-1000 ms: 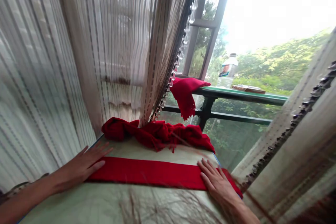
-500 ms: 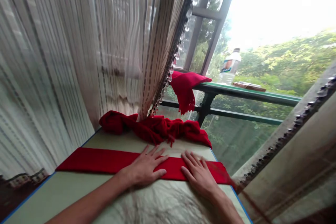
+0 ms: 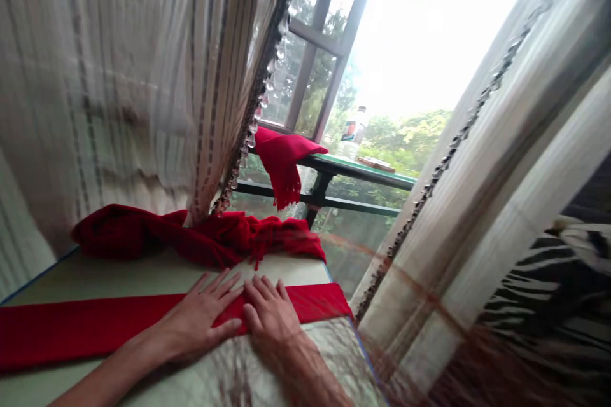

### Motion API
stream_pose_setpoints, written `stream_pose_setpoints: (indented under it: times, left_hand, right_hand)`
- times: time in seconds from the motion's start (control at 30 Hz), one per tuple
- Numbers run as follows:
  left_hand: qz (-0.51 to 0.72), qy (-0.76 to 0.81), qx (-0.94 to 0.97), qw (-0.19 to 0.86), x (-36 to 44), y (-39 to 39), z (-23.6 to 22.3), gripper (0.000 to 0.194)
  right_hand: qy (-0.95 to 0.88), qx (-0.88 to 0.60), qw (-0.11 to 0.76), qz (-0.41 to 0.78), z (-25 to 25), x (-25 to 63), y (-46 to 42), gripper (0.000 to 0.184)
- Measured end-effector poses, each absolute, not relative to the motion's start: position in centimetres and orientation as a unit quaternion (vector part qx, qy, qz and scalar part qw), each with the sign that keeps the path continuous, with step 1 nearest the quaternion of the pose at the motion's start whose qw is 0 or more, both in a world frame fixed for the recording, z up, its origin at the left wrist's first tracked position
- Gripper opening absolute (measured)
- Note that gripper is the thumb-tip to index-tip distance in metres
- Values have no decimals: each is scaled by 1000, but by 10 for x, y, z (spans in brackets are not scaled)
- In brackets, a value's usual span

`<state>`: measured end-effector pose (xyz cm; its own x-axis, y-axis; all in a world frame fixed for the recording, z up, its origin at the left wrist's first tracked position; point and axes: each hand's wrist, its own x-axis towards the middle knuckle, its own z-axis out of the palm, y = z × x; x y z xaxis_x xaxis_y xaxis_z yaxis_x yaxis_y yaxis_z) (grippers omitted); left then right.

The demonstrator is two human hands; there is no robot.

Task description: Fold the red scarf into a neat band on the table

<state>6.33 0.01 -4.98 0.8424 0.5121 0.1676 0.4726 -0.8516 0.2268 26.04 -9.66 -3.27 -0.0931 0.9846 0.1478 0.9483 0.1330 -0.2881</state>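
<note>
A long red scarf (image 3: 109,324), folded into a flat strip, lies across the pale table (image 3: 52,283). My left hand (image 3: 203,315) rests flat on its middle, fingers spread and pointing away from me. Close beside it, my right hand (image 3: 273,311) presses flat on the same strip with its fingers a little apart. The strip's right end reaches the table's blue edge. Behind it lies a crumpled red cloth (image 3: 200,238) with a fringe, bunched along the far side of the table.
Another red fringed scarf (image 3: 284,162) hangs over the green window rail (image 3: 382,173). A plastic bottle (image 3: 354,132) and a small flat object (image 3: 376,164) stand on that rail. Beaded curtains (image 3: 157,76) hang at both sides. A zebra-striped cloth (image 3: 529,286) shows at the right.
The view has turned to the right, so everything sits further left. My right hand has come closer to my left on the red scarf. Both hands stay flat.
</note>
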Motion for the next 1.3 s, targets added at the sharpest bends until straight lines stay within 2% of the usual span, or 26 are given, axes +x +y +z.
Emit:
stream_pose_setpoints:
  times: [0.33,0.43,0.7,0.8,1.07,1.2,1.3]
  left_hand:
    - [123,263,951,103,61,6,-55,67]
    - [116,262,953,104,61,7,-55,68]
    - [154,278,945,75,64,6,-58,74]
    - [150,279,946,70,65,8,-58,74]
    - [135,289,945,66,66,1,-55,72]
    - [163,306,937,48,68,1,-60,74]
    - [132,287,947,55,65,5,-58,72]
  right_hand:
    - [-595,-796,108,25,-26,407,-156,52]
    - [-596,-795,114,5,-19,394,-148,54]
    - [-718,-679,152,30,-30,263,-98,54]
    - [-702,-687,184,28,-34,280,-107,53]
    - [-597,-788,142,41,-26,405,-152,59]
    - [-592,-792,148,19,-13,403,-144,60]
    - [-641,-750,161,21,-12,370,-129,61]
